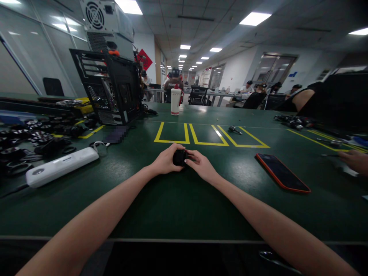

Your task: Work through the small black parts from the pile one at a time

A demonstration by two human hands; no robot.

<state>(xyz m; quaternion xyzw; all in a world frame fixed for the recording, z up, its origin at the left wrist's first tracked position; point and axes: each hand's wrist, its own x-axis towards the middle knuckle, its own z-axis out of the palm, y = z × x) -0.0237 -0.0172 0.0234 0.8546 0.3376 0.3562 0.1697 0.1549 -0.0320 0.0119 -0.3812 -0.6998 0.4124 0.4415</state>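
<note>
A small black part (pixel 179 157) is held between both hands just above the green table (pixel 161 207); its exact kind is too dark to make out. My left hand (pixel 166 159) wraps round its left side, thumb below and fingers over the top. From the right, my right hand (pixel 201 165) pinches its edge with thumb and fingertips. Beyond the hands lie yellow tape outlines (pixel 208 144) on the tabletop. Inside the rightmost of these three rests a small black-and-silver part (pixel 235 130).
An orange-edged phone (pixel 281 172) lies at right. A white power strip (pixel 63 166), black parts (pixel 37 134) and an open computer case (pixel 115 88) occupy the left. A white bottle (pixel 175 101) stands behind. Another person's hand (pixel 355 161) works at far right.
</note>
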